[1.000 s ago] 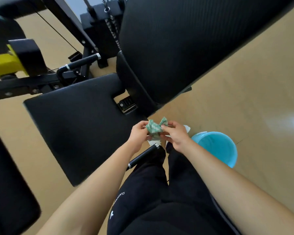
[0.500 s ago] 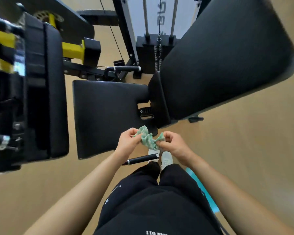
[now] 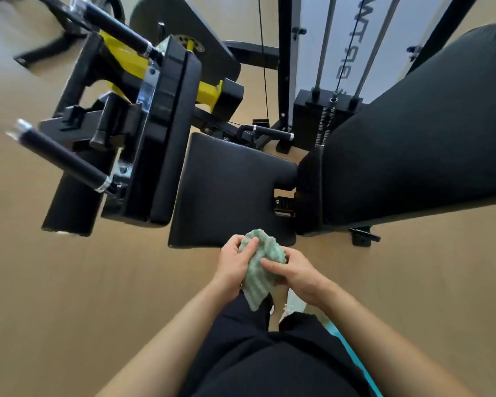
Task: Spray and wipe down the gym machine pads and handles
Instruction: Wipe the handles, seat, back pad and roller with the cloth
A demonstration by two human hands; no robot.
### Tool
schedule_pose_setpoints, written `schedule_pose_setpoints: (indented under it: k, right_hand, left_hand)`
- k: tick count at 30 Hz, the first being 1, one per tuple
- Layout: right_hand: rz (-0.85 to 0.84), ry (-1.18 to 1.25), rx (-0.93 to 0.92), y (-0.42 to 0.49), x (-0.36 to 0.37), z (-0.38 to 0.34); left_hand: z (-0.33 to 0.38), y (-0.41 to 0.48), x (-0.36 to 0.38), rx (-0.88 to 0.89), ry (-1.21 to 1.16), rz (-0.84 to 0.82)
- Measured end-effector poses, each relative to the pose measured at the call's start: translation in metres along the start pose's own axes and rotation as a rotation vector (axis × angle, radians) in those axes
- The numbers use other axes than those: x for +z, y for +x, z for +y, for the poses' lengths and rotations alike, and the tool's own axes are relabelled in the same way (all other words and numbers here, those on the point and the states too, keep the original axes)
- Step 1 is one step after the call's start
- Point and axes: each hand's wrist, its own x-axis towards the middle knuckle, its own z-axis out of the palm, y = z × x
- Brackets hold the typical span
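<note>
Flooring (image 3: pixel 69 296) in a tan tone fills the view from the head camera, which looks down on a black gym machine. The largest part is a long black back pad (image 3: pixel 413 133) that slants in from the right edge. To its left lies a flat black seat pad (image 3: pixel 229 190), whose right end meets the foot of the back pad. Left of the seat stands a narrower black pad (image 3: pixel 166 138) on edge, bolted to a frame with yellow parts. Behind the seat rises a weight stack (image 3: pixel 312 116) with two silver guide rods. Two black handles with silver ends jut out on the left, one low (image 3: pixel 60 159) and one high (image 3: pixel 115 27); a shorter handle (image 3: pixel 272 132) lies just behind the seat. At the bottom are the person's black trousers (image 3: pixel 255 353) and two bare forearms. The left hand (image 3: pixel 232 267) and the right hand (image 3: pixel 301 275) meet just in front of the seat's near edge, above the floor. Both hold a crumpled green and white cloth (image 3: pixel 258 279) between them: the left thumb lies across its top, the right fingers pinch its right side.
</note>
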Motion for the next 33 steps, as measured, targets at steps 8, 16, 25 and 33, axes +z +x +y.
schedule_pose_setpoints:
  k: [8,16,25,33]
  right_hand:
    - [0.258,0.258,0.076,0.032,0.001,-0.008]
    - [0.563,0.000,-0.025,0.085,-0.005,-0.032]
    - [0.369,-0.658,-0.108,0.175,-0.043,-0.054]
    - [0.260,-0.810,-0.105,0.293,-0.038,-0.073]
  left_hand:
    - [0.005,0.026,-0.026,-0.009,-0.169,0.094]
    - [-0.013,0.068,-0.050,-0.006,-0.086,0.071]
    - [-0.035,0.120,-0.065,-0.021,0.136,0.123]
    - [-0.048,0.187,-0.074,-0.241,0.257,0.673]
